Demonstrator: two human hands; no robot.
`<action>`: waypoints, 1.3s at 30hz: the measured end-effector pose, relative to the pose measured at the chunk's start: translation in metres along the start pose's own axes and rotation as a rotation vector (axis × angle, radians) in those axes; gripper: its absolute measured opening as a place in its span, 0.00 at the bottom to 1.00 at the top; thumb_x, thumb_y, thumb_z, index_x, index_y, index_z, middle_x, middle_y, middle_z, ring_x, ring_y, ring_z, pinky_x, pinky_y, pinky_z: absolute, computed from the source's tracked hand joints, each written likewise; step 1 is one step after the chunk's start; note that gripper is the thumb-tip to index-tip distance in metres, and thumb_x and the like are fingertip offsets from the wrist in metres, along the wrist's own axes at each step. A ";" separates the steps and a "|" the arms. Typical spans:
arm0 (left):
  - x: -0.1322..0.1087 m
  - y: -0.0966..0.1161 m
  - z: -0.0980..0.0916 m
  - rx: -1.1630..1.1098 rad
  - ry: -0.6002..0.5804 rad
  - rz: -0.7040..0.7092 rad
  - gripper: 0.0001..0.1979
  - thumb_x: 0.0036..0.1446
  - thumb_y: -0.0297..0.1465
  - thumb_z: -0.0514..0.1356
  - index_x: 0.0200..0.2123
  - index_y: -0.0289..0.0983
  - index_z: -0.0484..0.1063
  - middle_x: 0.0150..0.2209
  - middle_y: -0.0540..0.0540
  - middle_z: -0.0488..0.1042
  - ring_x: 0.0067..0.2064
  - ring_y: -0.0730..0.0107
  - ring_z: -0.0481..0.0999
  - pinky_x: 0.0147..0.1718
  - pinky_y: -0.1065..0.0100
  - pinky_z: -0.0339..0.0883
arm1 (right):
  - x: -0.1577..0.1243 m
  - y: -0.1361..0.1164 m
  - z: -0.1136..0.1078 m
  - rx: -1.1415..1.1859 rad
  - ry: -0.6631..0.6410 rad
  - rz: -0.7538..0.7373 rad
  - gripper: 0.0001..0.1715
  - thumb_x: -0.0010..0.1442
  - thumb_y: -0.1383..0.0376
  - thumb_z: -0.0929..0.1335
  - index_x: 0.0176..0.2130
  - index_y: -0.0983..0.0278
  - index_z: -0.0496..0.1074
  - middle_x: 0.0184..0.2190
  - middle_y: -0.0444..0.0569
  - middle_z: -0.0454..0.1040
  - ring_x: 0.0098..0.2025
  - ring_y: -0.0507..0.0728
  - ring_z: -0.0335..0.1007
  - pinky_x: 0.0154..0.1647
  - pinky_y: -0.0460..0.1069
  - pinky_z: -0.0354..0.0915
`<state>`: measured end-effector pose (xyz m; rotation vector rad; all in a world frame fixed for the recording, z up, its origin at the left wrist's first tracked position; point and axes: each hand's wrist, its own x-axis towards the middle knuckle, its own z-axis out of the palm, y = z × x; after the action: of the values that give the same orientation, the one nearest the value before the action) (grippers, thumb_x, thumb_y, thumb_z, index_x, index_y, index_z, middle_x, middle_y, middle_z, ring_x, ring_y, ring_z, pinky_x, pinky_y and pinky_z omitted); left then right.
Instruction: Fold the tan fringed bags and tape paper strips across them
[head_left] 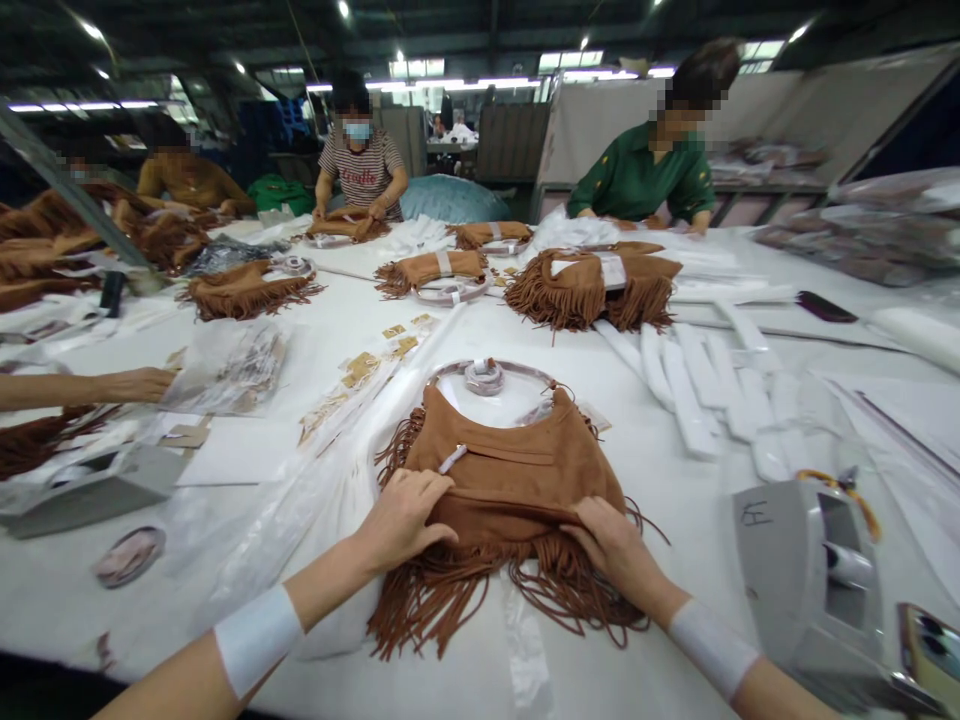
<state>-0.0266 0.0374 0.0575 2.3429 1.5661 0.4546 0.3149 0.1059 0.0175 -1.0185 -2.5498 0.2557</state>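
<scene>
A brown fringed handbag (pixel 510 465) lies flat before me, its wrapped handle arching away from me and its fringe spread toward me. My left hand (pixel 409 510) grips the lower left of the bag, thumb apart from the fingers. At the lower right, my right hand (pixel 611 540) pinches the bag's folded bottom edge. A coiled, wrapped strap (pixel 484 377) sits inside the handle loop. Near my left fingertips a small white tag (pixel 453 459) hangs from the zipper. A clear plastic strip (pixel 525 640) lies under the fringe.
Grey tape dispensers (pixel 787 570) stand right and left. White padding strips (pixel 694 390) lie at right, gold tags (pixel 361 367) at left. More fringed bags (pixel 592 285) lie farther back. A co-worker's hand (pixel 139 384) touches a plastic bag (pixel 225 365); other people work across the table.
</scene>
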 end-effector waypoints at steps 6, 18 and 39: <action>0.033 0.051 0.007 0.087 -0.127 0.124 0.32 0.54 0.39 0.65 0.58 0.39 0.57 0.47 0.42 0.72 0.47 0.54 0.72 0.45 0.58 0.64 | -0.006 -0.005 -0.021 0.057 0.108 0.005 0.22 0.64 0.56 0.66 0.53 0.64 0.62 0.45 0.56 0.72 0.48 0.62 0.69 0.47 0.59 0.68; 0.069 0.051 0.015 0.061 -0.334 -0.001 0.12 0.61 0.39 0.55 0.28 0.39 0.67 0.31 0.45 0.76 0.36 0.60 0.77 0.31 0.66 0.60 | 0.008 -0.022 -0.041 0.015 0.054 -0.058 0.12 0.68 0.63 0.60 0.40 0.64 0.71 0.33 0.51 0.74 0.36 0.57 0.68 0.37 0.52 0.65; 0.066 0.026 0.051 -0.248 -0.218 0.025 0.21 0.64 0.45 0.50 0.24 0.38 0.62 0.27 0.50 0.70 0.31 0.70 0.69 0.32 0.69 0.56 | -0.091 -0.038 0.005 -0.354 -0.082 0.220 0.09 0.64 0.71 0.64 0.31 0.62 0.67 0.24 0.45 0.73 0.24 0.55 0.69 0.23 0.48 0.53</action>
<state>0.0397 0.0864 0.0279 2.1452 1.3034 0.3619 0.3498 0.0159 -0.0009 -1.4495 -2.6122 -0.1043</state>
